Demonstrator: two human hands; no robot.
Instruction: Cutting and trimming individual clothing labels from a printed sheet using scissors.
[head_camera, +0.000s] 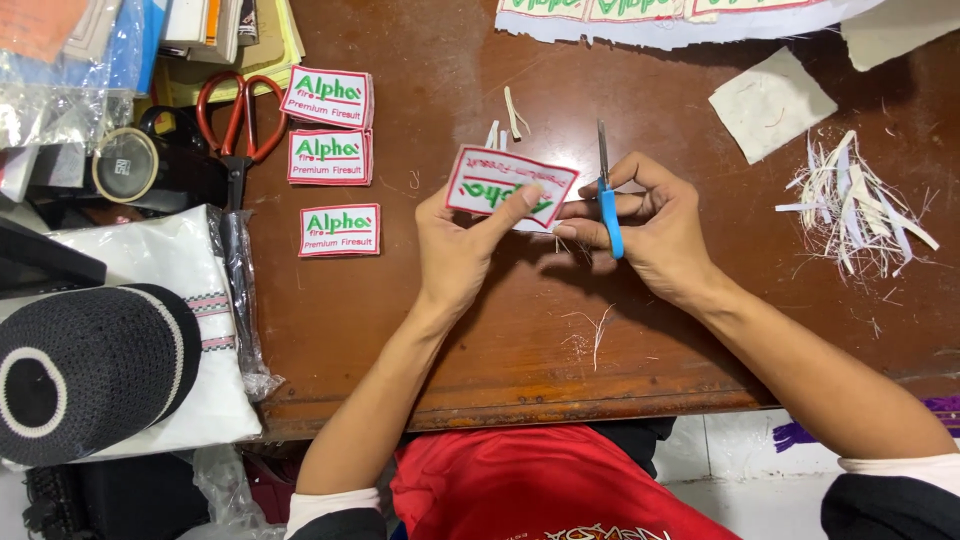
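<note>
We saw the left hand (455, 245) closed on an embroidered patch (508, 184) — white, with a red border and green lettering — pinched between thumb and fingers and held just above the brown wooden table (450, 330), near its middle. The patch was turned upside down to us and tilted a little. The right hand (655, 225) was closed around a small pair of blue-handled scissors (607, 205), whose blades pointed away from the person, just beside the patch's right edge; its fingertips reached toward the patch, though we could not tell whether they touched it.

To the left, three finished patches (330, 160) of the same kind lay on the table, two of them one above the other and touching, the third a little apart below. Beside them lay a large pair of red-handled scissors (238, 125), next to a roll of tape (125, 165) and a stack of books and papers (215, 35). A black knitted cap (85, 370) rested on a folded white cloth in plastic wrap (205, 300) at the table's left edge.

On the right, a heap of white trimmings (855, 205) lay well apart from the hands, with a square scrap of white fabric (772, 103) above it — and a strip of uncut patches (660, 15) ran along the far edge.
</note>
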